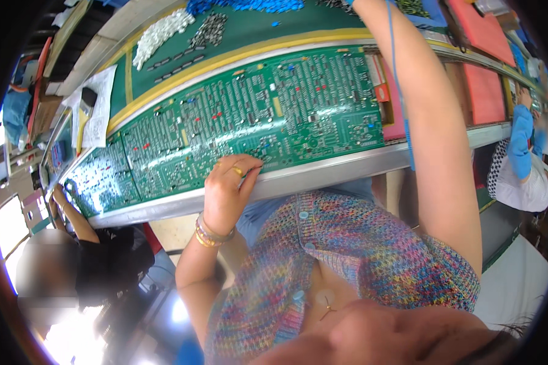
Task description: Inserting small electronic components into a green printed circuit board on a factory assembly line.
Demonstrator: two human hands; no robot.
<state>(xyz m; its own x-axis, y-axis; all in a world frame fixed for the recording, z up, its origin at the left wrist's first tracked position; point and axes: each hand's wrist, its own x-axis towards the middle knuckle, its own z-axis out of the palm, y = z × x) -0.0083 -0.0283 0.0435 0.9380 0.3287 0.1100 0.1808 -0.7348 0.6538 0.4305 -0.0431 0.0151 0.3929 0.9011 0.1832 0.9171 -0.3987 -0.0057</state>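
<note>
My left hand (226, 182) rests at the near edge of a long green circuit board (213, 137). Its fingers are curled and the fingertips pressed together over the board; whatever they may hold is too small to make out. Rows of small parts, some red and blue, cover the board, which lies along a metal rail (323, 168). My right forearm (423, 97) stretches up and away across the rail, a blue coiled cord (409, 137) hanging beside it. The right hand itself is cut off by the top edge, near a pile of dark small parts.
Piles of white parts (163, 35), blue parts (249, 5) and dark parts (210, 30) lie on the green bench beyond the board. Paper sheets (95, 109) stand at the left. Red-pink foam (484, 91) sits at the right. Other people work at both ends.
</note>
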